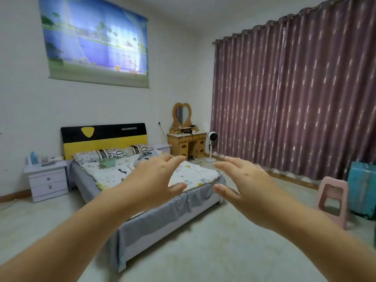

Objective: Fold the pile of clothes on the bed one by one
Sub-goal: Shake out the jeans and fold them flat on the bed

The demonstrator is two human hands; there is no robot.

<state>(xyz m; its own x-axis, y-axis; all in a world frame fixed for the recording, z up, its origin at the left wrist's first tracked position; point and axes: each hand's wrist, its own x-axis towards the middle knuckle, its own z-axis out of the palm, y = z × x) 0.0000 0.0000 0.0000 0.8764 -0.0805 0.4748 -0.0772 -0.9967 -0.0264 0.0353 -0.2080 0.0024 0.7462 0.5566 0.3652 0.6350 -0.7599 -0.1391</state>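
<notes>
A bed (pixel 162 218) with a grey skirt and a white patterned quilt stands across the room, some way from me. On it lie a folded green garment (pixel 107 162) near the pillows and a loose heap of bluish clothes (pixel 149 155) at the far right, partly hidden behind my left hand. My left hand (pixel 151 178) and my right hand (pixel 244 180) are stretched out in the air in front of me, fingers spread and relaxed, palms facing each other. Neither holds anything or touches the bed.
A white nightstand (pixel 47 180) stands left of the bed. A wooden dressing table (pixel 187 142) and a white fan (pixel 211 146) stand beyond it. A pink stool (pixel 333 198) and a teal suitcase (pixel 363 188) sit at the right by the purple curtain (pixel 295 98).
</notes>
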